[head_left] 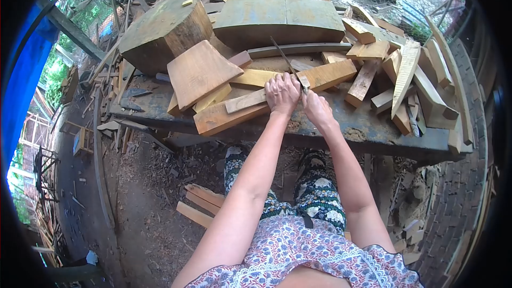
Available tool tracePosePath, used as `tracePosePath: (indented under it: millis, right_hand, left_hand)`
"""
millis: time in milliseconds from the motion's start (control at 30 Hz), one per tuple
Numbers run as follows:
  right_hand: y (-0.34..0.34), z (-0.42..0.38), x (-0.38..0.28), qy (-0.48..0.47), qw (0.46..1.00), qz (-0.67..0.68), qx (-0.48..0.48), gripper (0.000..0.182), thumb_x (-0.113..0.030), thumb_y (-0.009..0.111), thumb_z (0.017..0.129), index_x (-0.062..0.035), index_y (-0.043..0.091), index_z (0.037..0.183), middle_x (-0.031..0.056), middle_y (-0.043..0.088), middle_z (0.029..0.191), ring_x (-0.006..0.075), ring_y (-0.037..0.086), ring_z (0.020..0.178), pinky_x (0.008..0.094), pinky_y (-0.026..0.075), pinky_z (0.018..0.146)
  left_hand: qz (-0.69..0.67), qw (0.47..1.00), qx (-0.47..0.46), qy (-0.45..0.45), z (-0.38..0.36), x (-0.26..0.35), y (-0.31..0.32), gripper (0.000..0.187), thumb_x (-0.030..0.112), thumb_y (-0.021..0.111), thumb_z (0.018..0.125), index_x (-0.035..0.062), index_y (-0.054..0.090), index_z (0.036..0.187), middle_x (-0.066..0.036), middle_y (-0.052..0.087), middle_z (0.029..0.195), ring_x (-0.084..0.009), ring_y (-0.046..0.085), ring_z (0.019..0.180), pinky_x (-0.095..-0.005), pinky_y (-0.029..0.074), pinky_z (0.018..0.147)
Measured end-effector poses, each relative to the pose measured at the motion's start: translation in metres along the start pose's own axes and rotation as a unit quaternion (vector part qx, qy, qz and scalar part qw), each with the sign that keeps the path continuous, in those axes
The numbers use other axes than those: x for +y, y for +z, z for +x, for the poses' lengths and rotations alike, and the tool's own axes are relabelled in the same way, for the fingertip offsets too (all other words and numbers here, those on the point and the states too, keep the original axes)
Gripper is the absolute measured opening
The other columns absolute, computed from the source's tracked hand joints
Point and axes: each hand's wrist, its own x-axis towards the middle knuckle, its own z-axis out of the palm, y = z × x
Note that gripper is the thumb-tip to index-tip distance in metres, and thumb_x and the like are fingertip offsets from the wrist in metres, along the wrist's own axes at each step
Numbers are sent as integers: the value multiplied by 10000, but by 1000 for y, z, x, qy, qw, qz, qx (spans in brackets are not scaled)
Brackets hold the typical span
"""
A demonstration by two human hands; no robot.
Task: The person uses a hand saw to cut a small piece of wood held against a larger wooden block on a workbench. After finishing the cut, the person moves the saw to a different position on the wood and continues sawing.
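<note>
My left hand (282, 94) presses down on a narrow wooden strip (246, 101), its fingers curled over the strip's right end. Under the strip lies a thicker wooden beam (229, 118), slanting up to the right across the workbench. My right hand (318, 110) is closed round the handle of a saw, close beside my left hand. The saw's thin dark blade (282, 55) points away from me and slightly left, over the wood. The handle is mostly hidden by my fingers.
Large wooden blocks (280, 18) stand at the back of the workbench (368, 122). A flat tapered board (202, 73) leans at the left. Cut pieces (408, 74) are piled at the right. More strips (200, 202) lie on the ground below.
</note>
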Motion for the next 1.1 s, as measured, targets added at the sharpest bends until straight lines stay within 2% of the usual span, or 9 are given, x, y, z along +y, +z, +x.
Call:
tracePosePath:
  millis: [167,267,333,467,567,867,1100]
  right_hand:
    - [3,11,0,-14,1000,-3,-5,386,-330,399,975,13,573,1001,316,629,956,472,602,959,552,469,839]
    - [3,-4,0,-14,999,31,23,371,-329,411,971,6,567,1013,319,627,959,473,600,965,556,465,838]
    - [2,-11,-1,8,999,31,9,363,-329,419,968,2,557,1024,318,627,961,472,597,971,559,461,836]
    - [2,1,4,-7,999,31,11,371,-328,422,965,7,577,1007,313,630,956,466,600,972,554,465,834]
    - [-1,14,0,-20,1000,5,19,381,-297,439,953,36,618,897,312,623,911,468,598,920,541,474,791]
    - [5,-6,0,-4,999,30,30,378,-319,425,962,21,584,1006,316,620,931,478,586,946,554,455,819]
    - [1,10,4,-22,1000,4,-2,384,-331,420,967,19,577,991,316,618,952,481,577,959,563,445,826]
  left_hand:
    - [6,1000,-6,-1,2,-1,-1,220,262,502,848,85,619,789,-109,625,785,-282,607,740,-412,446,708]
    - [0,1000,-7,3,2,0,-5,230,264,495,857,84,630,809,-111,627,791,-284,610,755,-412,446,716]
    - [0,1000,-2,2,1,1,-4,234,264,495,864,82,622,789,-115,625,790,-281,610,763,-409,443,725]
    - [-1,1000,-3,-2,2,0,2,243,266,495,872,81,618,774,-118,625,791,-278,610,766,-406,440,731]
    - [9,1000,-26,-9,3,1,-2,249,265,474,866,80,636,826,-110,638,818,-280,614,773,-414,448,721]
    - [0,1000,-4,0,1,0,-2,253,268,476,868,75,636,829,-116,634,804,-283,613,772,-415,444,720]
    - [8,999,-29,-15,3,0,-1,250,271,477,868,81,634,827,-114,630,809,-278,613,773,-413,440,727]
